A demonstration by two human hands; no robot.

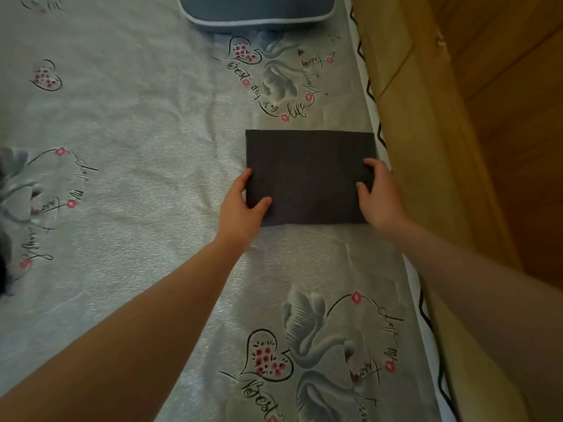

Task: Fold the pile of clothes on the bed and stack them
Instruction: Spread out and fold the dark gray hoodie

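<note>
Dark grey folded cloth (307,175) is sitting flat on the bed (137,132), a neat rectangle over near the bed's right edge, pretty close to the wooden side panel (426,147). Both hands are on it: the left hand (243,202) has its grip on the near-left corner, thumb on top of the fabric and fingers wrapped along the left edge, and the right hand (377,196) grips the right side the same sort of way, fingers curled over the edge and thumb pressing down on top. Bedsheet is that light grey print with swans, hearts and cursive writing. A blue pillow (256,10) with pale piping pokes in at the top. Something dark (4,269) shows at the far left edge, can't tell what it is.
</note>
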